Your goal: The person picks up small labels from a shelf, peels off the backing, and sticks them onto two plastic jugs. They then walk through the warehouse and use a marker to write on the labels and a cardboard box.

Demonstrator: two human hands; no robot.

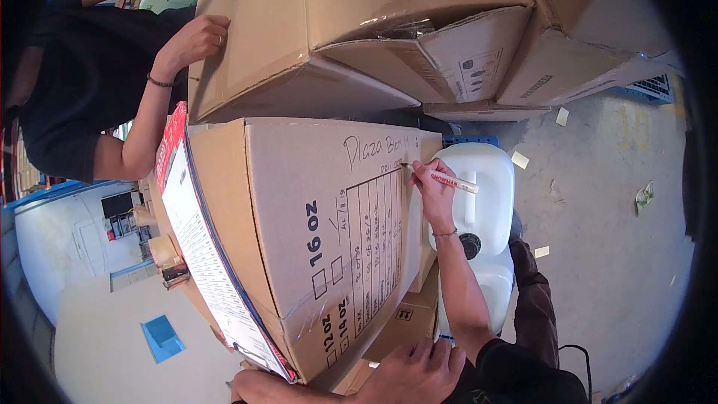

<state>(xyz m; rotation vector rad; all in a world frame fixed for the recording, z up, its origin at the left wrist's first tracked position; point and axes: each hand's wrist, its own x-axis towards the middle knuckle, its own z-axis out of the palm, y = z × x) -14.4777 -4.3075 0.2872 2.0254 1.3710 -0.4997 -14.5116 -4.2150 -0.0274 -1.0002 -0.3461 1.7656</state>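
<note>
My right hand (434,183) is closed around a white marker (460,183) with red lettering. The marker's tip is at the handwriting on a cardboard box (288,164), beside a printed table. "Plaza Blok M" is written above the tip, and the box also bears "16 OZ" and checkboxes. Low in the view, my left hand (419,374) is by the box's near end, its fingers bent and slightly apart, with nothing visible in them. A clipboard with a printed sheet (206,254) lies along the box's left side.
At the upper left a co-worker (75,97) has a hand (198,41) against a large carton (262,37). More cartons (568,60) stand at the upper right. White plastic containers (486,164) are right of the box. Paper scraps (520,158) lie on the floor.
</note>
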